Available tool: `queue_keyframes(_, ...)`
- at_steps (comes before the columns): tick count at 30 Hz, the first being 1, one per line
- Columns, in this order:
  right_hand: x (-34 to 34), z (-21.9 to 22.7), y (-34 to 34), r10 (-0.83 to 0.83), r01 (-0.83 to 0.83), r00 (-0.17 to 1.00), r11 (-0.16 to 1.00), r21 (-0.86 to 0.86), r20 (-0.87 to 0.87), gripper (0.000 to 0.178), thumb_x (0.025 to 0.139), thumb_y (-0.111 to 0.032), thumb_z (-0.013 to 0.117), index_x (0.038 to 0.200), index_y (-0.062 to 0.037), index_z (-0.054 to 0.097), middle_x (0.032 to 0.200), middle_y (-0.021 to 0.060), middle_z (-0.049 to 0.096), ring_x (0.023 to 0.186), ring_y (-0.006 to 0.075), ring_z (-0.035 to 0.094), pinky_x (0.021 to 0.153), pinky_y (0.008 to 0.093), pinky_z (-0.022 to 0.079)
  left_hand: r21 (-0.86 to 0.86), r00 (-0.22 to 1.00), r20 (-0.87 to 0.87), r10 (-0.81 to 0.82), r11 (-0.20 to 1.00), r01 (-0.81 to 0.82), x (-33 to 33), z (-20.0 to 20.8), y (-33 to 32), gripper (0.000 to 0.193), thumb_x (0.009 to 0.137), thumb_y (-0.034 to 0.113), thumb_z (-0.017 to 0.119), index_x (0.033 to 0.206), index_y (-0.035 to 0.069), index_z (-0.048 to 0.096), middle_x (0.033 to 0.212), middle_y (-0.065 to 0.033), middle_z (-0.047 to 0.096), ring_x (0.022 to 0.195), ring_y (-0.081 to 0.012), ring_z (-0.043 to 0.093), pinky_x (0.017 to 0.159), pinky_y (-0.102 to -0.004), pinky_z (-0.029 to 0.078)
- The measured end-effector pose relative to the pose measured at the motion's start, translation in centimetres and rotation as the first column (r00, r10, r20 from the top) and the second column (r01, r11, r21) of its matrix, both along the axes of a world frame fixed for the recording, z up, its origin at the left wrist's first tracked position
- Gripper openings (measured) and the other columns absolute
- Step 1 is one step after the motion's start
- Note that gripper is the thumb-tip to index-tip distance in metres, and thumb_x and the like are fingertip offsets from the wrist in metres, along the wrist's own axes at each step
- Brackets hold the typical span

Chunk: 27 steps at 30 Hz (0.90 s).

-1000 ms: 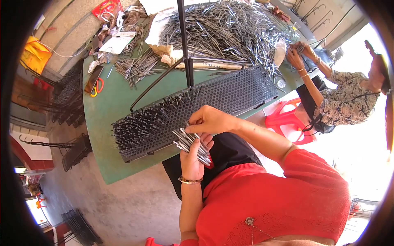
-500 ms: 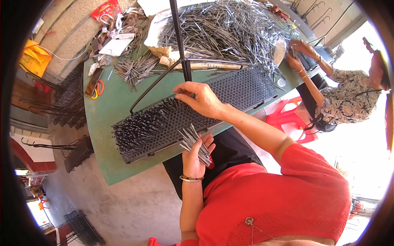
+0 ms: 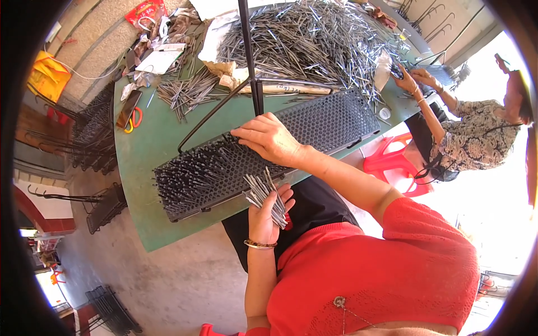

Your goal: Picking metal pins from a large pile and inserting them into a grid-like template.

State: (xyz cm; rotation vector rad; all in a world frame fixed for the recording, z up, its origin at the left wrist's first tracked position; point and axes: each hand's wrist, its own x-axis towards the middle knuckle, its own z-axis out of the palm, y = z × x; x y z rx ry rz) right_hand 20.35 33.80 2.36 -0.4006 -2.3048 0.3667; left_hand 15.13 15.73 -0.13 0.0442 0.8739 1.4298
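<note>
My left hand (image 3: 263, 223) is closed around a bundle of thin grey metal rods (image 3: 260, 189), palm up, just off the near edge of a long black perforated rack (image 3: 330, 119). Rods stand close together in the rack's left part (image 3: 188, 178), while its right part shows bare holes. My right hand (image 3: 272, 139) is over the rack's middle, palm down, at the border of the standing rods. Its fingertips are pinched together low among the holes; whatever they hold is hidden. A black metal frame bar (image 3: 253, 84) rises behind this hand.
A large heap of loose rods (image 3: 302, 45) covers the back of the green table (image 3: 143, 227). Smaller rods (image 3: 188, 92), orange-handled scissors (image 3: 134, 120) and papers (image 3: 161, 59) lie at the left. On the right a co-worker (image 3: 476, 126) handles rods beside a red stool (image 3: 392, 162).
My right hand has dropped a little toward the rack, its fingertips now down at the holes. My left hand with the bundle has barely moved. The co-worker's hands have shifted.
</note>
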Motion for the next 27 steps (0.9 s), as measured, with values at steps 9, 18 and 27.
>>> queue_keyframes(9,0.8,1.0,-0.7,-0.008,0.010,0.997,0.999,0.037,-0.071,0.025,0.079,-0.014,0.068,0.103,-0.0063,0.064,0.096,0.0078,0.062,0.087,0.0247,0.057,0.078,0.0354,0.043,0.003,1.000,-0.007,0.024,1.000,-0.024,0.0,0.1,-0.1,0.027,0.094,0.011,0.050,0.119,0.001,0.048,0.113,-0.0176,0.060,0.101,-0.0246,0.061,0.086,-0.0420,0.053)
queue_keyframes(18,3.3,1.7,-3.0,0.306,-0.059,0.943,0.539,-0.840,0.130,0.026,0.080,-0.022,0.069,0.081,0.0034,0.066,0.068,0.0113,0.064,0.059,0.0121,0.058,0.057,0.0282,0.048,0.092,0.992,-0.048,0.112,0.990,-0.108,0.2,1.3,0.5,0.032,0.095,0.014,0.049,0.124,0.000,0.045,0.121,-0.0191,0.056,0.108,-0.0270,0.058,0.088,-0.0427,0.052)
queue_keyframes(27,-0.4,2.8,-1.5,-0.108,-0.033,0.981,0.722,-0.691,-0.159,0.021,0.085,-0.016,0.068,0.097,0.0002,0.064,0.076,0.0055,0.066,0.067,0.0072,0.058,0.060,0.0261,0.048,0.022,0.997,0.051,0.066,0.997,-0.067,0.2,-0.2,0.3,0.031,0.094,0.014,0.050,0.120,-0.001,0.045,0.119,-0.0234,0.056,0.109,-0.0300,0.058,0.089,-0.0439,0.051)
